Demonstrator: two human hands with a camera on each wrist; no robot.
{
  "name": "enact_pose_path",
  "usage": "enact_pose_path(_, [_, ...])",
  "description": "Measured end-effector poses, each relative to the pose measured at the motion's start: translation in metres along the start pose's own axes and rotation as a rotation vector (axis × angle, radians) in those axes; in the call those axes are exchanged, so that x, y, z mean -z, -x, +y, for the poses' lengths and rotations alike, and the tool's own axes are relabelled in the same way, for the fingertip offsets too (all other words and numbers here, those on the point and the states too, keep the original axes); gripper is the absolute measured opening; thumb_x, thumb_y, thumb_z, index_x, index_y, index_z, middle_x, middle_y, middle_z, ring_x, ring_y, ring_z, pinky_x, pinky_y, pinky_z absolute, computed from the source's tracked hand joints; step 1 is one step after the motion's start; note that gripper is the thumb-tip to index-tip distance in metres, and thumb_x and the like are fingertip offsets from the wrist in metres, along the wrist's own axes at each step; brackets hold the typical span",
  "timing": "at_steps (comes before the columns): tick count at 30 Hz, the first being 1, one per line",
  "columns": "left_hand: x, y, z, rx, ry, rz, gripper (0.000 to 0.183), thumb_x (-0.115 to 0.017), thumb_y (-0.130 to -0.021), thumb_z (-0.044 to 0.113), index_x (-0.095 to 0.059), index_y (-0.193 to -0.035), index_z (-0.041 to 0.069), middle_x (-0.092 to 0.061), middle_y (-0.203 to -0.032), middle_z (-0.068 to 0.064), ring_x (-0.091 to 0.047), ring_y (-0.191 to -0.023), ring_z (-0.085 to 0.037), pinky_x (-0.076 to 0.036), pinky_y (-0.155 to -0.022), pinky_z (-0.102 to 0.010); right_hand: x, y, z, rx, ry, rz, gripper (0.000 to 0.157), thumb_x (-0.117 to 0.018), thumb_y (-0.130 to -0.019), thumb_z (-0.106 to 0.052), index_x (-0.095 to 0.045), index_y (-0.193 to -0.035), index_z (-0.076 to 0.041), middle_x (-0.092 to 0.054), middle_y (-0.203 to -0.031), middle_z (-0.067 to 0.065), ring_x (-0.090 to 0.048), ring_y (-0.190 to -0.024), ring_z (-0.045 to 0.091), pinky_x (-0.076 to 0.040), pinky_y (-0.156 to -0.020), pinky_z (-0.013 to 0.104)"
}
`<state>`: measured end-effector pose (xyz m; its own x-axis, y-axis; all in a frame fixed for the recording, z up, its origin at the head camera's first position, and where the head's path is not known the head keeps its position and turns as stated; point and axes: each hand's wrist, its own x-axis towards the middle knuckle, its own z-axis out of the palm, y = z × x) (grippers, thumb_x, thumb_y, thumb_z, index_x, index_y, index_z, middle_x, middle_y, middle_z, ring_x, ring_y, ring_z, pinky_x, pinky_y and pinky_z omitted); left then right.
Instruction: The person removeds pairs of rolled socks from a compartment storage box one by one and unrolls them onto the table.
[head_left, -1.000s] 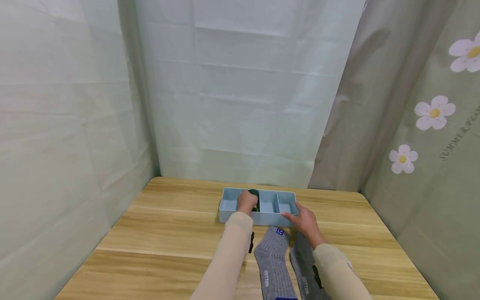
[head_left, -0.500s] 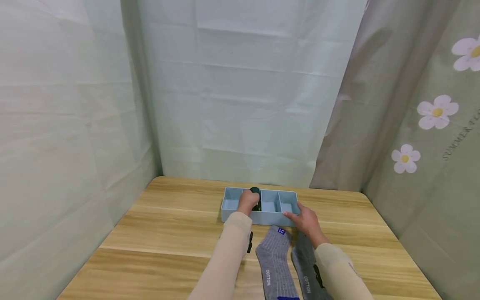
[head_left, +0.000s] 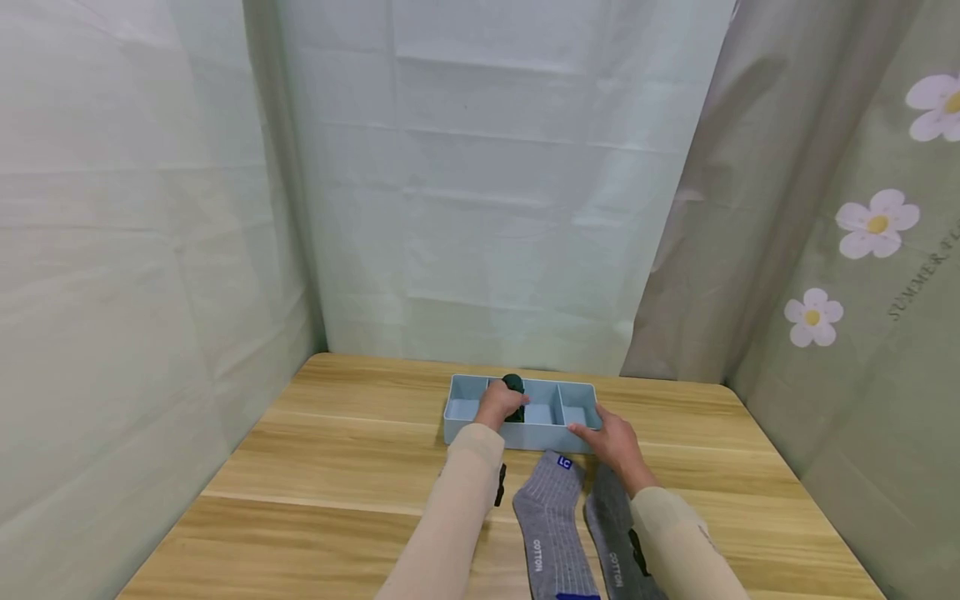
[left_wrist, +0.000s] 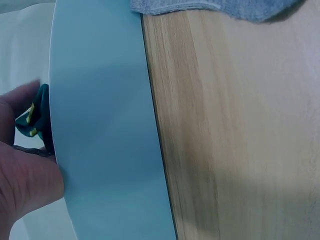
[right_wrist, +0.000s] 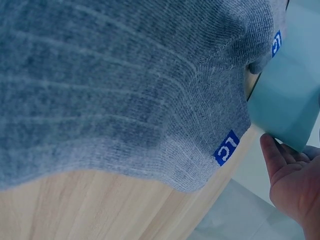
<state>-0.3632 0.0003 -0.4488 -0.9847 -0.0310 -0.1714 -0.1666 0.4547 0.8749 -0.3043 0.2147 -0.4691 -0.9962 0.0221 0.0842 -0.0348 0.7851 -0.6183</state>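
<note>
Dark green fabric, soft and bunched into a small roll, sits in the second compartment from the person's left of a pale blue plastic box. Short yellow marks show on its creased folds in the left wrist view, where part of it appears past the box's rim; the rest is hidden, so its full shape cannot be told.

The left hand reaches into that compartment, touching the fabric. Its remaining fingers are behind the box wall, and whether they grip cannot be told. The right hand holds the box's right front corner, thumb on the front wall and fingers around the end.

Two ribbed socks, one lighter grey and one darker grey, lie side by side in front of the box on a wood-grain table. Both are printed "COTTON" and bear blue tags.
</note>
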Motion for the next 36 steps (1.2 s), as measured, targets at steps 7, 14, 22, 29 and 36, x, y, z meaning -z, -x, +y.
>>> enact_pose_path(7, [-0.002,-0.001,-0.001,-0.045,-0.044,0.032,0.046,-0.071,-0.091,0.012,-0.056,-0.129,-0.009,-0.058,-0.127,-0.027,-0.057,-0.112,-0.04,-0.05,-0.092,-0.05,0.0,-0.001,0.001,-0.012,-0.008,-0.01,0.083,-0.066,-0.095,-0.042,-0.031,-0.149,0.01,-0.038,-0.147,0.033,-0.039,-0.133,0.05,-0.036,-0.106,0.06])
enact_pose_path(14, [0.003,0.005,0.003,-0.086,-0.066,0.026,0.041,-0.064,-0.094,0.009,-0.055,-0.129,-0.01,-0.058,-0.125,-0.027,-0.058,-0.105,-0.037,-0.051,-0.085,-0.047,0.001,-0.001,0.001,-0.009,-0.011,-0.009,0.081,-0.066,-0.096,-0.039,-0.03,-0.149,0.011,-0.037,-0.147,0.034,-0.039,-0.133,0.05,-0.035,-0.106,0.06])
enact_pose_path(22, [0.015,0.002,0.003,-0.159,-0.089,0.013,0.053,-0.063,-0.094,0.007,-0.046,-0.142,-0.007,-0.049,-0.142,-0.026,-0.048,-0.129,-0.041,-0.044,-0.102,-0.051,-0.001,-0.004,0.0,-0.019,0.0,-0.02,0.081,-0.065,-0.096,-0.038,-0.028,-0.15,0.011,-0.035,-0.148,0.034,-0.038,-0.134,0.051,-0.034,-0.107,0.061])
enact_pose_path(29, [0.026,-0.003,0.013,-0.253,-0.02,0.092,0.05,-0.059,-0.096,0.008,-0.045,-0.142,-0.009,-0.052,-0.138,-0.027,-0.053,-0.124,-0.04,-0.046,-0.1,-0.051,0.0,-0.005,-0.002,0.0,0.017,-0.011,0.078,-0.065,-0.097,-0.035,-0.031,-0.148,0.013,-0.038,-0.146,0.035,-0.039,-0.133,0.05,-0.035,-0.107,0.059])
enact_pose_path(36, [0.045,-0.001,0.022,-0.257,-0.012,0.021,0.054,-0.06,-0.099,0.014,-0.042,-0.146,-0.004,-0.045,-0.147,-0.023,-0.045,-0.133,-0.038,-0.041,-0.106,-0.05,0.004,-0.002,-0.007,0.008,0.03,-0.02,0.077,-0.064,-0.097,-0.036,-0.031,-0.148,0.011,-0.038,-0.146,0.035,-0.039,-0.132,0.051,-0.034,-0.106,0.061])
